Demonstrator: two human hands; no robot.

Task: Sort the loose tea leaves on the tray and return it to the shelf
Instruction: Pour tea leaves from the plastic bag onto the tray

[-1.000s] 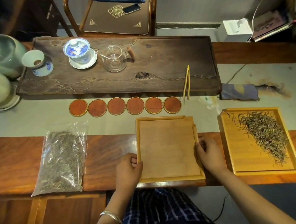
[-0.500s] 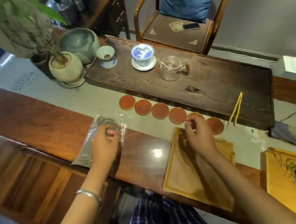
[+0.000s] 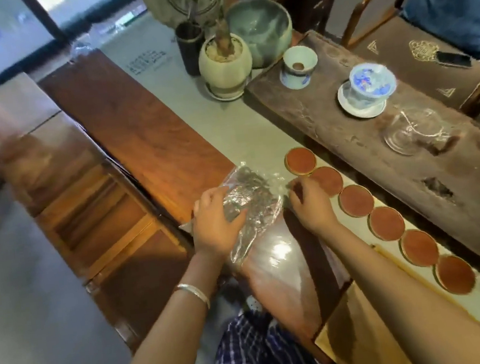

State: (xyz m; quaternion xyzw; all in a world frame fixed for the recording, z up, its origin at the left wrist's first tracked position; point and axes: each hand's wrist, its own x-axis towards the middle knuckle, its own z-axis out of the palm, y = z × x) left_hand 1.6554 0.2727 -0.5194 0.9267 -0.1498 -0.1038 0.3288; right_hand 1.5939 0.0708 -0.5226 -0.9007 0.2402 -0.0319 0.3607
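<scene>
Hands at frame centre, both forearms reaching up from the lower edge. Left hand (image 3: 217, 218) laid over the near left side of the clear bag of tea leaves (image 3: 250, 207), fingers curled round its edge, thumb pressed on top; gripping the bag. Silver bracelet (image 3: 193, 293) on the left wrist, lower centre. Right hand (image 3: 309, 204) just right of the bag, palm down, fingers bent and bunched at the bag's upper right corner; pinching the plastic or only touching it, cannot tell through the motion blur. Bag lying tilted on the wooden table (image 3: 146, 144), dark loose leaves visible through the film, its lower end glinting with reflected light. Pale wooden tray (image 3: 364, 337) at lower right, partly hidden under the right forearm, only a corner showing, with no leaves seen on that part. Row of six round red coasters (image 3: 356, 200) running diagonally from centre to lower right, the second one touching the right fingertips or just beyond them. Dark tea board (image 3: 331, 130) at upper right, carrying a small white cup (image 3: 299, 66), a blue and white lidded cup (image 3: 370, 85) on its saucer, and a glass pitcher (image 3: 414, 131). Potted plant (image 3: 224, 62) and grey-green bowl (image 3: 259, 28) at upper centre. Chair with a blue cushion (image 3: 451, 2) in the top right corner. Checked cloth (image 3: 251, 355) at the bottom edge.
</scene>
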